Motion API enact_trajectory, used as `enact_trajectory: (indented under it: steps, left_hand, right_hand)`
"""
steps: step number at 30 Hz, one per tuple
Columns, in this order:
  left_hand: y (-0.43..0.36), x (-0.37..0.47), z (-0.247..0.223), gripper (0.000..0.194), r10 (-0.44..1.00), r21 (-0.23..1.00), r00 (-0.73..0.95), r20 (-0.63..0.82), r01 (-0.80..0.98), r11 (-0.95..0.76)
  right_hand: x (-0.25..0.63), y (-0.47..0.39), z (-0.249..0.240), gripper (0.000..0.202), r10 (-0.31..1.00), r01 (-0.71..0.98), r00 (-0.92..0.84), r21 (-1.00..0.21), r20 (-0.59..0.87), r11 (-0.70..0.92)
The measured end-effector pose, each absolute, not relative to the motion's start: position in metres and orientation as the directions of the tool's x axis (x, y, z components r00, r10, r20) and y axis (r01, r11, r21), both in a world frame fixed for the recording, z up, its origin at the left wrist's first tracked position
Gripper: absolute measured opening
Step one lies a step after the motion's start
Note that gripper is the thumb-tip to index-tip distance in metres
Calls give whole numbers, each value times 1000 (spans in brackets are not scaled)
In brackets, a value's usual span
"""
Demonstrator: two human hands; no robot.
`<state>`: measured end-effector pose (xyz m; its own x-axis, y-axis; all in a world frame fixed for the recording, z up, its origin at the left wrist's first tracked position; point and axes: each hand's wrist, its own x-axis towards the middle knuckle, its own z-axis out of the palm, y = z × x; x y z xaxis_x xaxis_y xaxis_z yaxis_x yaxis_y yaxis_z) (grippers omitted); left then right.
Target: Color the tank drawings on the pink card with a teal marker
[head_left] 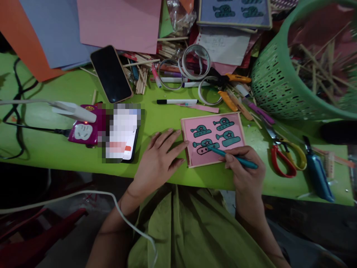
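A pink card (213, 159) edged with thin wooden strips lies on the green table, bearing several green tank drawings with black outlines. My right hand (247, 169) holds a teal marker (241, 160), its tip on the lower left tank, whose track part shows pink inside its outline. Spread flat, my left hand (158, 160) rests on the table and the card's left edge, with nothing in it. A black and white marker (177, 101) lies above the card, beside a pink paper strip (205, 108).
Left of my left hand are a lit phone (122, 134), a dark phone (111, 74) and a purple power socket (85, 130) with cables. Tape rolls (195, 61) lie beyond the card. Scissors (287, 158), a blue tube (318, 173) and a green basket (275, 78) stand at the right.
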<state>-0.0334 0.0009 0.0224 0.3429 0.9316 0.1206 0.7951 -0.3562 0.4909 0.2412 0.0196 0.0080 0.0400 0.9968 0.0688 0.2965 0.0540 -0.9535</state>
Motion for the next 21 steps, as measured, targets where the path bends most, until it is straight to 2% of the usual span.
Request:
enact_trajectory:
  steps: [12, 21]
  left_hand:
    - [1, -33, 22, 43, 933, 492, 337, 125, 796, -354]
    - [0, -33, 22, 46, 934, 486, 337, 121, 800, -351]
  right_hand:
    - [240, 18, 9, 10, 997, 275, -56, -959, 61, 74]
    - [239, 19, 9, 9, 997, 302, -20, -950, 71, 74]
